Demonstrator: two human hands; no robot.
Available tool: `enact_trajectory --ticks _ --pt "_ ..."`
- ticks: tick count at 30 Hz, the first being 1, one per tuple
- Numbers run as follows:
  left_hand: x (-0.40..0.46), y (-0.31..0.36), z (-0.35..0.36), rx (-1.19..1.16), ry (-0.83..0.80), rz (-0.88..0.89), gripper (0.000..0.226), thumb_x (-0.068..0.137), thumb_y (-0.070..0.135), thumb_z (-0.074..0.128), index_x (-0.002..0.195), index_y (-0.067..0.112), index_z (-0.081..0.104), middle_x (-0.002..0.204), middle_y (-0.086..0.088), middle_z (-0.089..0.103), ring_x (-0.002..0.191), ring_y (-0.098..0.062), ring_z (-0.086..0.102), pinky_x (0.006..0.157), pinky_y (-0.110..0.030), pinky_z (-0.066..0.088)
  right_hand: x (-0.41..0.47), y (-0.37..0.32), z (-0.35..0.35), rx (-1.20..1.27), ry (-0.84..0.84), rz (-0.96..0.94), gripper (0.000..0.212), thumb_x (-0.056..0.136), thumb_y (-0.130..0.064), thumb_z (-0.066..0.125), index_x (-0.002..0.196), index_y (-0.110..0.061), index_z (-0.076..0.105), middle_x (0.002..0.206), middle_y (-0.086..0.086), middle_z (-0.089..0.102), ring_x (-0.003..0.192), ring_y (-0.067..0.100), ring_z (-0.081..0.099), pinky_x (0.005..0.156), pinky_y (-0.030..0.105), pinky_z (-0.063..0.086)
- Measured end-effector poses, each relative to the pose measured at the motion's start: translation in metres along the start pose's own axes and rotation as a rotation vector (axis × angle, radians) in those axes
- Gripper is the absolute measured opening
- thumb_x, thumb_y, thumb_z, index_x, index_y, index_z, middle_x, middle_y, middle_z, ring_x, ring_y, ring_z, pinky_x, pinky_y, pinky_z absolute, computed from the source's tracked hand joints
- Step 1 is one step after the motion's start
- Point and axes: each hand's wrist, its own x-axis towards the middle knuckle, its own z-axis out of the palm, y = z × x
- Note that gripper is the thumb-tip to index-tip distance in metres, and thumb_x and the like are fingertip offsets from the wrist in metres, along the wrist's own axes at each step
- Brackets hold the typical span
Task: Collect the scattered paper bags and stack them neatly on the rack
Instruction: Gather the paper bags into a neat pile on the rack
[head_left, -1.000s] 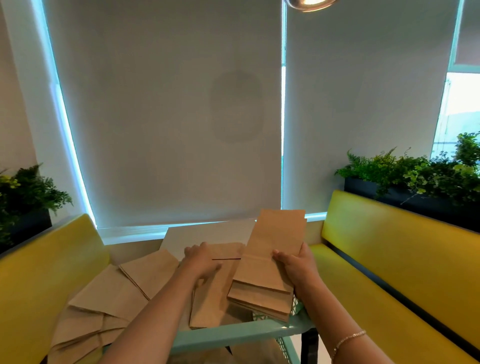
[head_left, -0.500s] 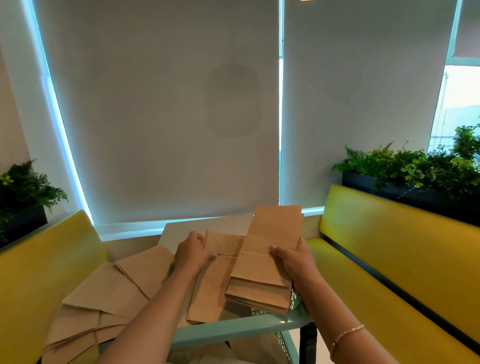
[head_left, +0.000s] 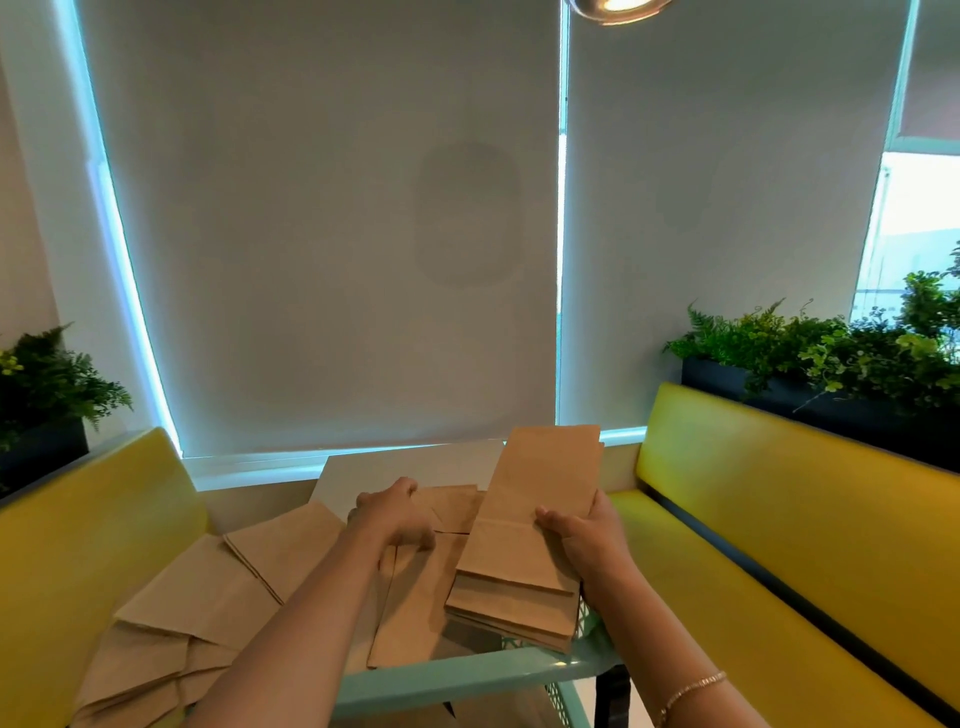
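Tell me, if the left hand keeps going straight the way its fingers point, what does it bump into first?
Probably the stack of paper bags that the right hand grips. The left hand pinches a single flat bag and its fingers point rightward toward that stack. Depth is hard to judge, so it might pass just beside it.

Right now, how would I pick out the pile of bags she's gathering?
Find the mint-green rack between the yellow benches. At its right end, the right hand holds the stacked bags: squared up, unlike the loose bags fanned out leftward.

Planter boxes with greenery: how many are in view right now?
2. One planter box sits behind the left yellow bench; the other planter box runs behind the right yellow bench.
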Motion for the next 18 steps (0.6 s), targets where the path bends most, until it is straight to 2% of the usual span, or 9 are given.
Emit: enact_trajectory --ticks 4,9,11,14,18 --pt "0.003 0.001 -0.008 0.143 0.030 0.018 0.079 0.065 0.044 0.079 0.132 0.031 0.039 0.133 -0.009 0.045 0.121 -0.028 0.038 0.091 -0.034 0.042 0.001 0.001 0.001 -0.018 0.014 0.005 0.044 0.075 0.005 0.072 0.111 -0.010 0.052 0.108 0.014 0.064 0.099 0.032 0.062 0.092 0.046 0.050" --pt "-0.006 0.003 -0.008 0.352 0.176 0.163 0.067 0.068 0.053 0.076 0.122 0.025 0.048 0.121 -0.004 0.051 0.116 -0.021 0.039 0.087 -0.028 0.041 0.003 0.003 0.001 -0.004 0.015 0.010 0.045 0.074 0.006 0.072 0.111 -0.011 0.052 0.110 0.015 0.064 0.099 0.032 0.063 0.088 0.046 0.052" --pt "-0.010 0.003 -0.007 0.387 0.230 0.194 0.063 0.069 0.052 0.075 0.119 0.023 0.049 0.118 -0.003 0.052 0.112 -0.020 0.041 0.086 -0.028 0.043 0.003 0.003 0.001 0.002 0.012 0.014 0.047 0.075 0.006 0.071 0.114 -0.009 0.051 0.110 0.014 0.064 0.098 0.031 0.062 0.084 0.043 0.054" --pt "-0.015 0.006 -0.007 0.416 0.293 0.230 0.056 0.071 0.047 0.074 0.115 0.020 0.053 0.114 -0.002 0.055 0.108 -0.018 0.045 0.082 -0.028 0.046 0.003 0.004 0.003 -0.056 0.015 0.011 0.046 0.072 -0.002 0.076 0.109 -0.017 0.053 0.110 0.013 0.065 0.100 0.031 0.063 0.092 0.050 0.050" --pt "-0.024 0.009 -0.006 0.376 0.382 0.294 0.035 0.077 0.032 0.070 0.107 0.018 0.058 0.108 -0.003 0.056 0.095 -0.016 0.051 0.073 -0.024 0.042 0.004 0.005 0.003 -0.069 0.021 0.014 0.045 0.072 -0.003 0.076 0.109 -0.016 0.053 0.109 0.013 0.066 0.099 0.031 0.063 0.093 0.051 0.049"
